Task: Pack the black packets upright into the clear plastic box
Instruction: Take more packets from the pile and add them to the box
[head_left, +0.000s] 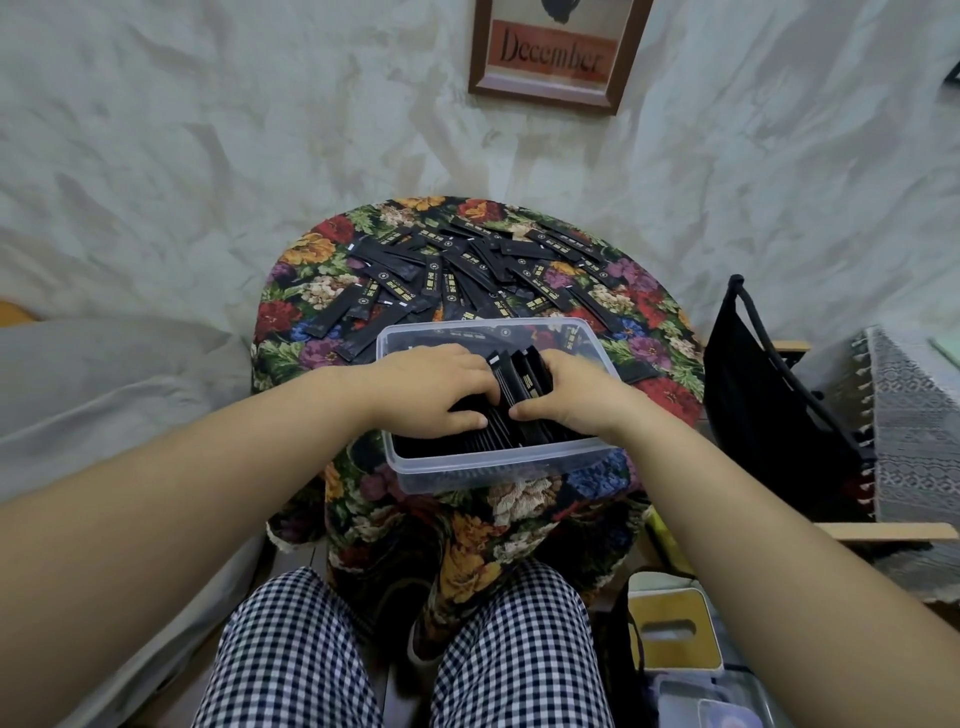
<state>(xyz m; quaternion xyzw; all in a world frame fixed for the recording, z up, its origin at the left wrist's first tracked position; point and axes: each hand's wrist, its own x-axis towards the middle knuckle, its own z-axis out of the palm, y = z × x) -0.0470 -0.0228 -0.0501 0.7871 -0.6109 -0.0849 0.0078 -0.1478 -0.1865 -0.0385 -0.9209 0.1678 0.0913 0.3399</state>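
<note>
Reaching in from the lower corners of the view, both bare forearms converge over the clear rectangular plastic box (498, 465), which sits at the near edge of the round bench (291, 312) draped in a dark flowered cloth. The left hand (434, 387) lies palm down over the left half of the box. Its knuckles are raised, its fingers curl down onto the slim black stick packets (519, 379) standing on end inside, and its thumb stretches along their near side. The right hand (576, 397) mirrors it from the right: fingers bent over the packets' upper ends, thumb tip almost meeting the left thumb. Together the two hands clamp the standing row from either side. A few packet tops with pale end strips jut up in the gap between the fingers, leaning slightly.

Many loose black packets (467, 270) lie flat and crisscrossed over the far half of the bench, beyond the box and close up to its far wall. The knees of checked trousers (291, 649) show below the bench's near edge.
</note>
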